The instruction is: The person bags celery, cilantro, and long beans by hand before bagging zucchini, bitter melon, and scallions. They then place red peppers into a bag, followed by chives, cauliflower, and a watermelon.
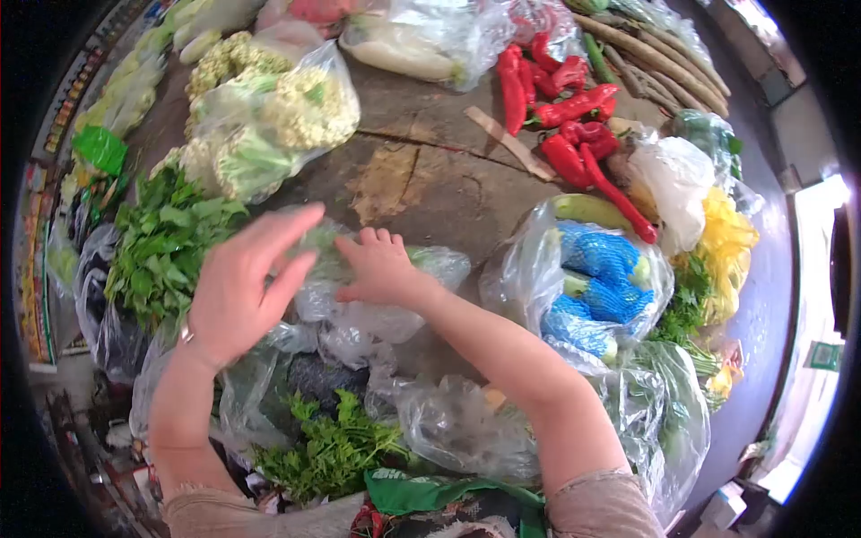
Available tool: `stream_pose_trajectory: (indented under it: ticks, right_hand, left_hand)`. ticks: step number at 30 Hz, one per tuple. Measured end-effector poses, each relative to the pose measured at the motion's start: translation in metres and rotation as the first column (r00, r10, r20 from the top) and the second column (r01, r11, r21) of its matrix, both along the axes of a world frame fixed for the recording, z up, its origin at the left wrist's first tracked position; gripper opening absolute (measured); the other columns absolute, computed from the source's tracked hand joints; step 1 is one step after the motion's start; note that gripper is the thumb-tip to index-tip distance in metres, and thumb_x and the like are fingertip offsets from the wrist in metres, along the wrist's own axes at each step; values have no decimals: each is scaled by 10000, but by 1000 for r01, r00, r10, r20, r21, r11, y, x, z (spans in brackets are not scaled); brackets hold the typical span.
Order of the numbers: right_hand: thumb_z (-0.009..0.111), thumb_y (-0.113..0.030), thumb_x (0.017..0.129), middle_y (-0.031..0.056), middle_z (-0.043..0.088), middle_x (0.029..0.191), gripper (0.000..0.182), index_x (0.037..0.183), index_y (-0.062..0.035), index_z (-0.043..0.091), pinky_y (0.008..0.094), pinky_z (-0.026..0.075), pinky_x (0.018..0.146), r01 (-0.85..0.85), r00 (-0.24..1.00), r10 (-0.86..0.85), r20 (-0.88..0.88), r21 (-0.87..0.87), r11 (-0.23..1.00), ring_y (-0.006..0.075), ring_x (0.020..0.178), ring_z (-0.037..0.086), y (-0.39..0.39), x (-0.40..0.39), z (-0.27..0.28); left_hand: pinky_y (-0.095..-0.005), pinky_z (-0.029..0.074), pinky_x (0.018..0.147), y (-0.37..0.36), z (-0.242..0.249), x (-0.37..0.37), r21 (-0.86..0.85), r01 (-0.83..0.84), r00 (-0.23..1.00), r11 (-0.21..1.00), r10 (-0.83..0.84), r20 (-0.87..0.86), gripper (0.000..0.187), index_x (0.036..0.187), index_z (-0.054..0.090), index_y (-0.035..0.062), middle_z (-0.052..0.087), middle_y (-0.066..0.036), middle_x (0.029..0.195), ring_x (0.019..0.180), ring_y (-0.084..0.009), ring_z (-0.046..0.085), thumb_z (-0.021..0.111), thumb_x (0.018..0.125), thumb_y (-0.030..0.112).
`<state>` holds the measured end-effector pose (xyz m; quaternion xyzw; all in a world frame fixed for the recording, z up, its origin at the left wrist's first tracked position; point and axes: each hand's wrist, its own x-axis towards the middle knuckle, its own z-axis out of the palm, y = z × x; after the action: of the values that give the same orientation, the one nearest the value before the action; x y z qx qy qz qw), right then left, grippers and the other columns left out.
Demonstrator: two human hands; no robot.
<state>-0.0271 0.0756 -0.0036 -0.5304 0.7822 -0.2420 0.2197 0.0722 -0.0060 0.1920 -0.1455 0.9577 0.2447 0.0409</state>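
My left hand (238, 287) is over the near-left part of the table, its fingers stretched out and its thumb apart, beside a bunch of leafy greens (166, 251). Nothing shows between its fingers. My right hand (384, 269) lies on or just above a clear plastic bag (438, 264) that has pale green contents, too wrapped up to name. Its fingers are spread. Crumpled clear plastic (354, 334) spreads just below both hands. Nearer to me is a bunch of leafy celery or parsley (332, 439).
Bagged cauliflower (296, 112) is at the back left, with a bagged white radish (404, 58) beyond. Red peppers (574, 108) lie at the back right. Vegetables in blue netting (592, 278) sit in a clear bag on the right, near a yellow bag (725, 242). Long brown roots (659, 58) lie behind.
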Motion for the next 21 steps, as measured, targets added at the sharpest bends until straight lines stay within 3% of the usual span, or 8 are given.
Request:
stream_pose_trajectory:
  ticks: [3, 5, 8, 11, 14, 18, 20, 21]
  right_hand:
    - [731, -417, 686, 229, 588, 1069, 591, 1136, -49, 620, 453, 424, 908, -62, 997, 64, 31, -52, 997, 379, 1057, 559, 17, -40, 11]
    - [685, -322, 731, 224, 616, 1038, 451, 1074, -34, 634, 457, 462, 887, 92, 985, -99, 140, 54, 994, 364, 1011, 591, 35, -85, 17]
    - [653, -201, 756, 198, 604, 1149, 453, 1183, -61, 601, 439, 458, 911, 390, 905, -415, -95, -203, 898, 368, 1076, 562, 100, -156, 2]
    - [653, -180, 737, 167, 579, 1113, 452, 1167, -87, 549, 488, 452, 857, 586, 703, -563, -434, -93, 805, 365, 1057, 552, 177, -211, -4]
    - [679, -241, 771, 179, 556, 1187, 553, 1270, -92, 494, 516, 380, 948, 705, 632, -603, -486, 40, 708, 367, 1097, 546, 247, -231, -23]
    - [633, -249, 845, 202, 622, 1075, 383, 1176, -68, 570, 482, 453, 837, 655, 687, -573, -447, 37, 755, 384, 985, 592, 282, -242, -36]
    - [620, -246, 878, 139, 665, 914, 293, 1091, -45, 608, 394, 499, 689, 668, 710, -648, -276, -29, 744, 308, 778, 636, 281, -243, -14]
    - [618, -242, 896, 90, 639, 836, 279, 1081, -34, 612, 329, 483, 644, 687, 717, -697, 3, -173, 706, 216, 707, 600, 278, -244, -1]
  left_hand:
    - [-373, 455, 971, -21, -63, -61, -203, 185, 955, 962, -224, -194, 408, 1261, 550, 53, 565, -162, 1281, 1173, -303, 552, 605, 862, 117]
    - [-387, 386, 1045, -44, -128, -101, -256, 225, 936, 940, -282, -211, 459, 1317, 505, 72, 519, -161, 1339, 1249, -329, 479, 594, 871, 135]
    - [-415, 320, 1095, -56, -202, -138, -450, 171, 966, 877, -239, -99, 529, 1395, 416, 102, 407, -158, 1441, 1340, -324, 371, 576, 900, 196]
    - [-457, 197, 1148, -55, -248, -151, -473, 92, 986, 876, -145, -78, 583, 1458, 322, 139, 256, -140, 1529, 1417, -309, 223, 524, 939, 310]
    - [-494, 123, 1151, -51, -271, -150, -465, 18, 984, 885, -98, -148, 609, 1478, 286, 153, 206, -146, 1546, 1420, -309, 209, 423, 958, 438]
    - [-492, 118, 1151, -53, -272, -148, -519, 43, 983, 853, -130, -133, 618, 1483, 274, 160, 198, -138, 1550, 1421, -305, 207, 423, 956, 446]
    - [-488, 105, 1154, -53, -269, -147, -516, 45, 987, 855, -119, -112, 608, 1488, 266, 164, 181, -120, 1559, 1430, -287, 187, 404, 967, 445]
    - [-484, 91, 1157, -51, -269, -147, -507, 47, 990, 861, -108, -91, 598, 1493, 258, 169, 163, -102, 1568, 1440, -270, 167, 386, 977, 444]
